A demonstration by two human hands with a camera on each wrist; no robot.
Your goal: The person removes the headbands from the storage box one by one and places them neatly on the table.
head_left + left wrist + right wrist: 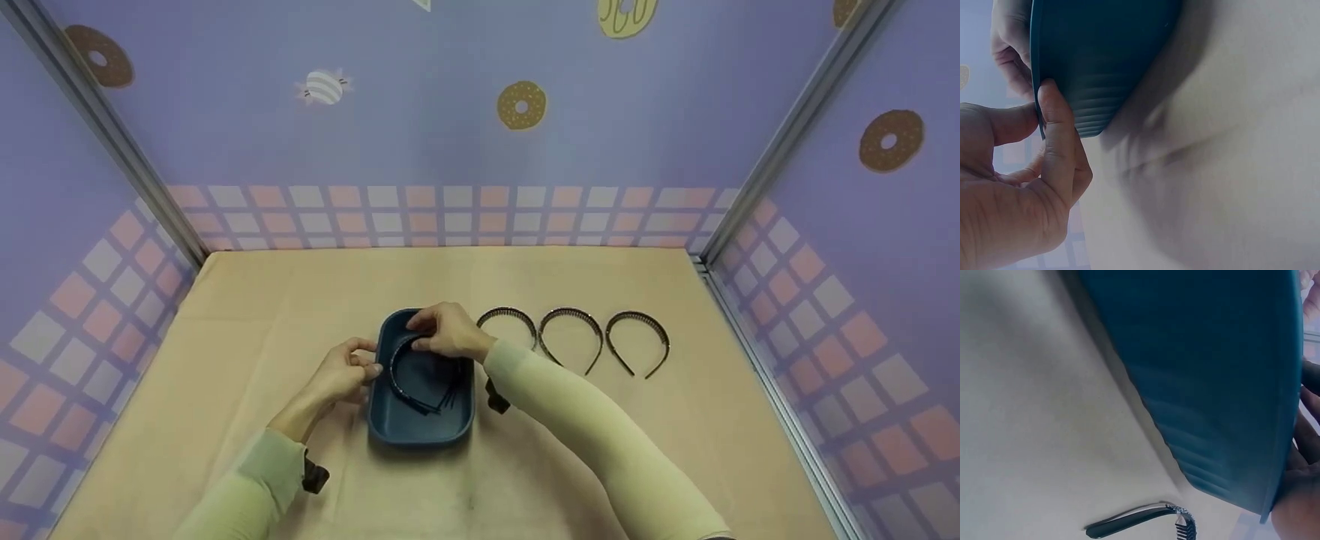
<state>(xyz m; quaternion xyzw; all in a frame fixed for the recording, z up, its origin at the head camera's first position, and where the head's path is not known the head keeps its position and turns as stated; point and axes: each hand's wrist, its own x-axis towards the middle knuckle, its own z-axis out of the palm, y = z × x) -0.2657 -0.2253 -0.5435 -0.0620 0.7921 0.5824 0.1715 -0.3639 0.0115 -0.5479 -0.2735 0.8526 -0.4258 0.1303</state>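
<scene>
A dark blue rectangular tray (421,433) sits on the table, and my left hand (341,376) pinches its left rim between thumb and fingers. The left wrist view shows this grip on the rim (1037,62) up close. Dark headbands (395,375) lie inside the tray, their ends pointing toward me; how many overlap I cannot tell. From the right side my right hand (448,331) reaches over the tray and holds the curved top of a headband with thumb and fingers. The tray wall hides most of this hand in the right wrist view.
To the right of the tray, three toothed headbands stand in a row on the cloth: a near one (510,310), partly behind the right arm, a middle one (571,312) and a far one (664,339). Patterned walls (450,150) enclose the table.
</scene>
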